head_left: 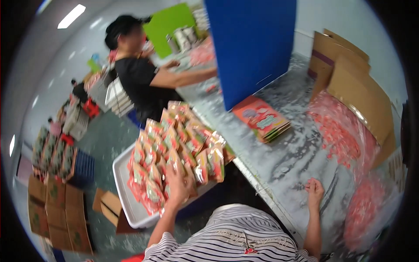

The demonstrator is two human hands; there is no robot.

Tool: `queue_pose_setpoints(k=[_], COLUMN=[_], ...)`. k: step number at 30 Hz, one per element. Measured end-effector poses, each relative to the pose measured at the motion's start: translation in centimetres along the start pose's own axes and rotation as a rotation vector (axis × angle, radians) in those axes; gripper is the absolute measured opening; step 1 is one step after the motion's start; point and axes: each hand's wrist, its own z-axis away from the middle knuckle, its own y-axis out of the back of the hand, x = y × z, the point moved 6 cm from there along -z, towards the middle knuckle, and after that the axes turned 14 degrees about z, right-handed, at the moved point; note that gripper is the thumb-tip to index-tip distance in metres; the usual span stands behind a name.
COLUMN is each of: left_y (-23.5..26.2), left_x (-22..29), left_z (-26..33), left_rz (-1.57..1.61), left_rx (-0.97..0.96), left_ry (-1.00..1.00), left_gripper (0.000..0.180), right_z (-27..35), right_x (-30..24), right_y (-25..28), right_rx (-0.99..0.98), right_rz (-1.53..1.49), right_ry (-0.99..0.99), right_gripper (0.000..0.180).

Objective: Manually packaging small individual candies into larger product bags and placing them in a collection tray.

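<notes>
head view, looking down. our left hand [178, 187] rests with fingers spread on the heap of small red-and-green snack packets [174, 153]; the palm lies flat on the nearest packets and we cannot tell whether any one of them is actually gripped. the packets are piled high in a white tray [126, 196], which sits just beside the left edge of the grey worktable [288, 153], below its level. our right hand [314, 190] lies on the tabletop near its front edge, fingers curled into a loose fist with nothing visible in it. farther back on the table we see a small stack of flat orange cartons [262, 118] at the foot of an upright blue panel [251, 48], a clear bag of red pieces [340, 131] to the right, and brown cardboard boxes [358, 87] behind it. a second person in a black shirt [139, 83] reaches across the far end of the table.
</notes>
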Motion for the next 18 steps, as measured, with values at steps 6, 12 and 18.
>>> queue_pose_setpoints(k=[6,12,18], left_y=[-14.8,-23.0,-26.9], left_x=[14.9,16.0,11.5], left_z=[-2.7,-8.0,-7.7], left_rz=[0.092,0.125,-0.006], left_rx=[-0.362,-0.388,-0.219], left_ry=[-0.53,-0.47,-0.28], left_gripper=[0.065,0.069,0.077], right_z=[-1.4,-4.6,-4.5], right_x=[0.2,1.8,1.7], right_y=[2.4,1.9,1.0], right_rx=[0.11,0.189,0.176], right_rz=[-0.014,-0.024,-0.202], right_ry=[-0.054,0.069,0.009], right_gripper=[0.024,0.021,0.019])
